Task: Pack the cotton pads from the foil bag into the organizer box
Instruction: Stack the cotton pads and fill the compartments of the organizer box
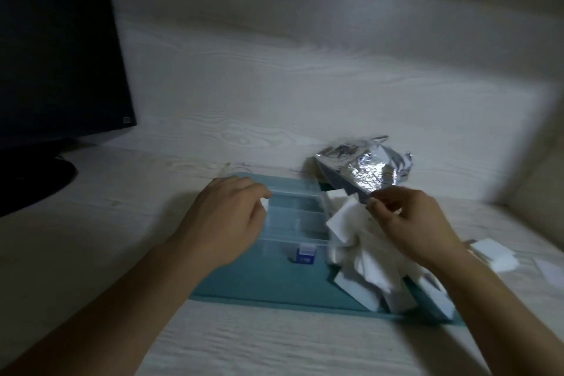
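Presently, right hand [406,217] pinches the crinkled silver foil bag [363,168] at centre right; soft, light white square cotton pads [366,256] likely scatter, best gripped by edges; left hand [225,217] pinches one pad.

Two bare forearms reach in from the near edge, converging toward centre. Left hand [224,218] palm down, back of hand up, fingers curled under, fingertips pinching something small and white. Right hand [410,220] raised slightly higher, wrist bent, thumb and forefinger pinched together.
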